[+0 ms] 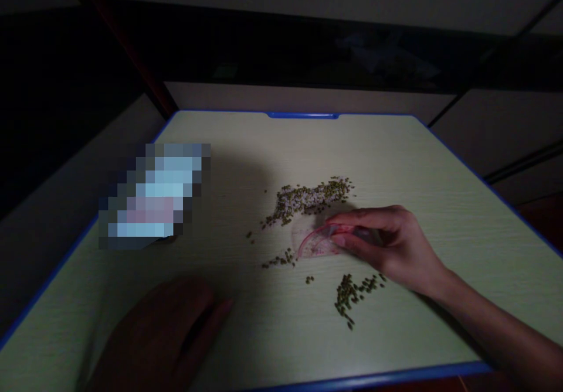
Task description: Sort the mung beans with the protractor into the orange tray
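A pale, wood-grained tabletop point(440, 181) with a blue rim point(303, 115) fills most of the view. At its near left, the left hand point(149, 333) is in deep shadow, apparently empty; whether its fingertips meet I cannot tell. Beyond it lies a bright, pixelated object point(165, 187), slanting away to the right. The right hand point(400, 251) has thumb and fingers clamped on the right part of a clear plastic piece point(316, 244), just on the near side of a mixed heap point(308, 198) of green and whitish grains. The piece's long axis runs roughly left to right, its pointed corner aimed left and its curved edge arching away from the person; it looks thin, see-through, red-edged, with reddish markings. Smaller are a green cluster point(345, 292) nearer the person and a sparse trail point(281, 259) left of the piece's corner
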`<state>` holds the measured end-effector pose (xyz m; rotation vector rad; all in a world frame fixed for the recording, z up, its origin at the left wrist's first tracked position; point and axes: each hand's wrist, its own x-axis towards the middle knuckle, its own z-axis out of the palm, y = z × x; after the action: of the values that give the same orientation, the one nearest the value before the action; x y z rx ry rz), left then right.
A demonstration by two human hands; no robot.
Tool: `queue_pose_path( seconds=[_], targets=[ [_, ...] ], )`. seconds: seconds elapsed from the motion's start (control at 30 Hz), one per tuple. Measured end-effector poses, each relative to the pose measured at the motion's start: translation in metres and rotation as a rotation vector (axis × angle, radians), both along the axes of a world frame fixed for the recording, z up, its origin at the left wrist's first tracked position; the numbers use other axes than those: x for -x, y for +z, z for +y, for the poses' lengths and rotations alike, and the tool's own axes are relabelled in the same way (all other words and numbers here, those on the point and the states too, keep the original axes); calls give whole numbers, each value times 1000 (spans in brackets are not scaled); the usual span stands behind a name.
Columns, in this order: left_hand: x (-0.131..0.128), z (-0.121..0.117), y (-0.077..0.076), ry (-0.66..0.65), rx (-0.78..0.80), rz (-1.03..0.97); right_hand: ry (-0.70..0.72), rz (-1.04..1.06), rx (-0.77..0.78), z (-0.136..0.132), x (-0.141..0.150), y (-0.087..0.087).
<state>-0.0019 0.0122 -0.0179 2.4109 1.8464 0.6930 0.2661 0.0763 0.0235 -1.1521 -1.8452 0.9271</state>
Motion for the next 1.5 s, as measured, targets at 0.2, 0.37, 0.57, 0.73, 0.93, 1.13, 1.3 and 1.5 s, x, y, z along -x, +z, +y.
queue_pose_path(
  seconds=[0.2, 0.37, 0.57, 0.73, 0.93, 1.13, 1.3, 1.5],
  targets=[
    [0, 4, 3, -9, -2, -4, 23, 19, 19, -1, 3, -2],
    [0, 5, 6, -13, 3, -7, 13, 36, 40, -1, 7, -1],
    [2, 0, 6, -16, 4, -11, -70, 9, 72, 0, 4, 1],
    [9, -3, 7, -50, -49, 46, -48, 32, 68, -1, 3, 0],
    [10, 1, 18, -171, -211, 225, 57, 64, -1, -1, 5, -3],
    [12, 0, 17, -165, -154, 201, 116, 68, -13, 1, 0, -2],
    [9, -3, 8, -25, -9, 55, 154, 35, -44, 1, -3, -1],
    [5, -4, 8, -9, -4, 18, 178, 40, -44, -2, 1, 1]
  ],
)
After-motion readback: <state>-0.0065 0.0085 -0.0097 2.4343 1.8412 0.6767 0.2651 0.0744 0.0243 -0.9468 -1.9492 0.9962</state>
